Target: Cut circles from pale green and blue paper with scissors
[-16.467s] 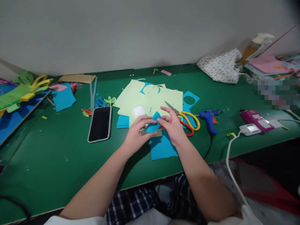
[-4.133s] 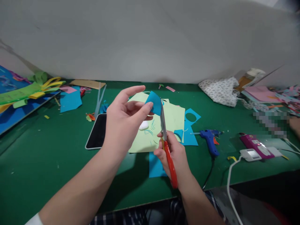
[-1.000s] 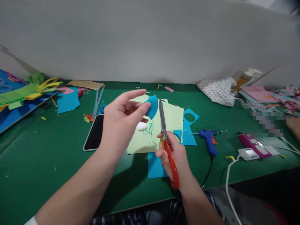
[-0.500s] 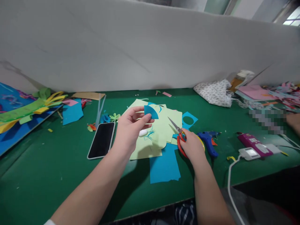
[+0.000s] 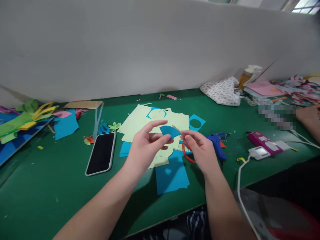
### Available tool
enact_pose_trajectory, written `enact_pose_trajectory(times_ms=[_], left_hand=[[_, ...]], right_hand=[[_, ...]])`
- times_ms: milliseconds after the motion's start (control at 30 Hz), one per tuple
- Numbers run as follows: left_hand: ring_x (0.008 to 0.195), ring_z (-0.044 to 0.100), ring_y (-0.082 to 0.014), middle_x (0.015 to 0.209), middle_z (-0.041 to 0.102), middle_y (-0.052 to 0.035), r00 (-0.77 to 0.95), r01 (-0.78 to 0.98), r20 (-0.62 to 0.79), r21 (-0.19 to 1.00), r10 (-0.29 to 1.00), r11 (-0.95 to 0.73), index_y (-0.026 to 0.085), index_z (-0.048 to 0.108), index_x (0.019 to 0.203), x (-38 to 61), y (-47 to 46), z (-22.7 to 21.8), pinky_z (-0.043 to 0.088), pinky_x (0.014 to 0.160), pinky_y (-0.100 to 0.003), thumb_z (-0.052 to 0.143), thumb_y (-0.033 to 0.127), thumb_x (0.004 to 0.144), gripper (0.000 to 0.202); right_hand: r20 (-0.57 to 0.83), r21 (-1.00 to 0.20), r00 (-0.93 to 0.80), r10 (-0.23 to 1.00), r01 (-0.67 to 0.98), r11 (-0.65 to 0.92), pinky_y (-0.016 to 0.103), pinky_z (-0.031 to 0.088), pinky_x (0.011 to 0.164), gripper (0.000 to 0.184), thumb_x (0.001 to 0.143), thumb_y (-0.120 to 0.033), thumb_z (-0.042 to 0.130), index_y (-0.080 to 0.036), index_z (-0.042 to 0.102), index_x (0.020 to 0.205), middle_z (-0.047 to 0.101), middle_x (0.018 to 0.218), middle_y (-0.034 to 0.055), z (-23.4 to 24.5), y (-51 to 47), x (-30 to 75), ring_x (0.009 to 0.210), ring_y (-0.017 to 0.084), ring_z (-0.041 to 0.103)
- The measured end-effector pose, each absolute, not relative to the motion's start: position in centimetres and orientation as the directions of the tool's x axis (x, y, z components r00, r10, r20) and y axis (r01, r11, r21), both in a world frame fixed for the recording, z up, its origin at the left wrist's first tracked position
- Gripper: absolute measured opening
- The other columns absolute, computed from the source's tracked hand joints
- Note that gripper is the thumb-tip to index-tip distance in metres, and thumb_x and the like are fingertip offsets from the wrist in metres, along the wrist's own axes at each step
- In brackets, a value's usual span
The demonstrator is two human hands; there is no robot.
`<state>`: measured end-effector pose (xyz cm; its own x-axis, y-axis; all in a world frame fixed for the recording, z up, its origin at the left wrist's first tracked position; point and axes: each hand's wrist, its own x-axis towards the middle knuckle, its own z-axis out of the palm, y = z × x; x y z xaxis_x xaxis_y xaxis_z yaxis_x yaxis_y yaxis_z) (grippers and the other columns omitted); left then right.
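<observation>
My left hand [image 5: 147, 145] holds a folded blue paper piece [image 5: 169, 131], shaped like a fan wedge, between thumb and fingers above the pile. At its right corner, the thumb and fingertips of my right hand [image 5: 200, 146] are pinched together. Red-handled scissors [image 5: 187, 156] lie below the right hand, partly hidden by it; a bit of blade shows behind the paper. Pale green sheets [image 5: 133, 121] are piled beneath, with blue ring-like offcuts [image 5: 148, 115] on top. A blue sheet [image 5: 172, 180] lies nearer me.
A phone [image 5: 101, 153] lies left of the pile, beside green and blue paper flowers [image 5: 115, 126]. To the right are a blue glue gun [image 5: 220, 148], a purple power strip [image 5: 267, 146] with a white cable, and a patterned cloth bag [image 5: 222, 91]. Another person's hand [image 5: 308, 118] is at far right.
My right hand has let go of the scissors and moved up to the blue paper's corner. The blue piece has tilted and shifted right in my left hand. The view has turned slightly right.
</observation>
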<state>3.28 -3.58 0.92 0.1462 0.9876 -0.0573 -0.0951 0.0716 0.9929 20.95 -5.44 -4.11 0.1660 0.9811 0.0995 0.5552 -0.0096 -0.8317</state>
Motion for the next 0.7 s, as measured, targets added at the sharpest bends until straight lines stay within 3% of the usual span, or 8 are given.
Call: enact_pose_trajectory(times_ms=[33,100,233,433,600,700], left_hand=[[0.073,0.075,-0.0181,0.06,0.07,0.0034,0.172,-0.068,-0.055,0.995,0.984,0.068,0.02,0.065,0.108,3.5,-3.8,0.8,0.056,0.061,-0.02,0.08,0.028,0.073,0.039],[0.07,0.074,-0.0159,0.06,0.07,0.0037,0.221,-0.018,-0.063,0.997,0.973,0.069,0.02,0.065,0.104,3.9,-4.1,0.6,0.056,0.06,-0.019,0.079,0.028,0.075,0.033],[0.068,0.074,-0.0141,0.058,0.068,0.0055,0.306,0.045,-0.083,0.996,0.948,0.073,0.022,0.064,0.105,3.8,-4.4,0.4,0.056,0.06,-0.017,0.076,0.029,0.079,0.03],[0.064,0.072,-0.0135,0.062,0.071,0.0053,0.297,0.069,-0.074,0.996,0.952,0.056,0.022,0.064,0.106,3.5,-3.9,0.5,0.058,0.059,-0.018,0.079,0.03,0.075,0.035],[0.07,0.073,-0.0119,0.073,0.075,0.0016,0.198,-0.063,-0.076,0.994,0.977,0.09,0.021,0.071,0.099,3.6,-3.7,0.0,0.06,0.07,-0.019,0.078,0.035,0.077,0.027],[0.077,0.072,-0.0116,0.084,0.076,0.0009,0.237,-0.132,-0.093,0.983,0.967,0.127,0.024,0.074,0.096,3.6,-3.8,-0.2,0.06,0.075,-0.021,0.077,0.038,0.078,0.023]], right_hand=[[0.129,-0.932,0.129,0.983,0.354,0.076,0.03,0.056,0.075,0.044,0.093,-0.055,0.046,-0.022,0.07,0.11,0.075,0.1,0.0065,-3.7,-5.8,20.6,0.088,0.019,0.07],[0.129,-0.99,0.11,0.986,0.077,0.121,0.028,0.055,0.067,0.035,0.083,-0.053,0.064,-0.023,0.074,0.097,0.076,0.088,0.0036,-3.1,-6.2,20.1,0.076,0.017,0.069],[0.087,-0.992,0.13,0.988,-0.076,0.097,0.023,0.05,0.059,0.011,0.076,-0.033,0.074,-0.022,0.073,0.075,0.071,0.07,-0.0019,-2.8,-6.3,19.9,0.064,0.012,0.063],[0.14,-0.988,0.108,0.984,-0.049,0.146,0.025,0.051,0.06,0.005,0.078,-0.025,0.072,-0.022,0.073,0.075,0.071,0.074,-0.0011,-2.7,-6.3,20.1,0.066,0.013,0.063],[0.457,-0.878,0.213,0.863,0.265,0.4,0.029,0.053,0.068,0.012,0.081,-0.014,0.07,-0.024,0.073,0.075,0.071,0.078,-0.0001,-2.7,-6.6,19.3,0.075,0.016,0.065],[0.527,-0.833,0.238,0.816,0.336,0.44,0.026,0.051,0.062,0.013,0.079,-0.011,0.073,-0.024,0.073,0.074,0.07,0.076,-0.0005,-2.8,-6.7,18.8,0.075,0.015,0.064]])
